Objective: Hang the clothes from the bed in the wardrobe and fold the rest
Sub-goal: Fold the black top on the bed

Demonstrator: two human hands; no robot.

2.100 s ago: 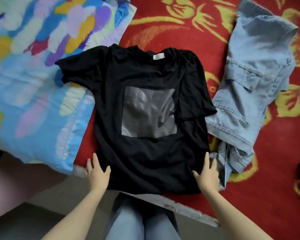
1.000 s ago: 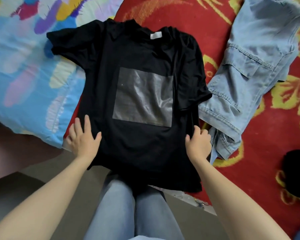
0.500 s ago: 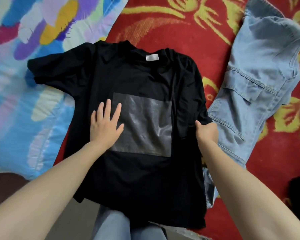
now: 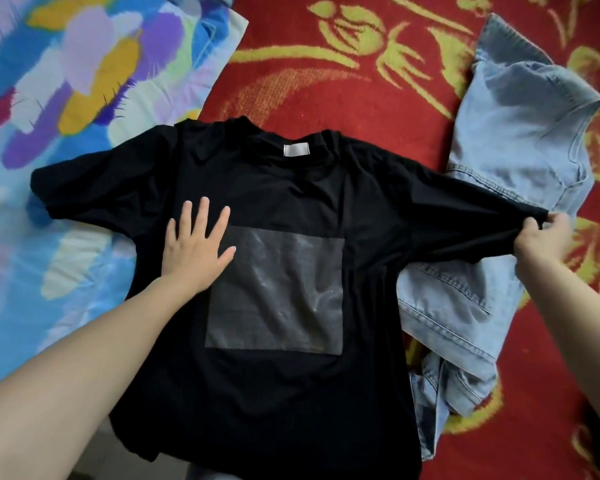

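1. The black T-shirt [image 4: 291,195] lies spread out on the bed with its front side up. Its neck points away from the person and its lower hem is nearest to the person.
2. A grey square print [image 4: 274,292] is on the chest of the shirt, and a small white label [image 4: 296,149] shows inside the neck.
3. The left grip [image 4: 193,251] is a bare hand that lies flat on the shirt with straight, spread fingers. It presses on the cloth at the left edge of the print, and the thumb rests on the print's upper left corner.
4. The right grip [image 4: 542,237] pinches the end of the shirt's sleeve [image 4: 465,220] between thumb and curled fingers. The sleeve is stretched out to the right side and looks tight.
5. This stretched sleeve passes over a pair of light blue jeans [image 4: 520,140], which lie crumpled just to the right of the shirt. The shirt partly covers them.
6. The other sleeve [image 4: 84,188] lies loose on a colourful blanket [image 4: 66,81] with blue, purple, yellow and white strokes, at the left side.
7. Under the shirt and the jeans there is a red bedcover [image 4: 326,91] with a yellow pattern.
8. Both forearms are bare and come in from the lower corners of the view.
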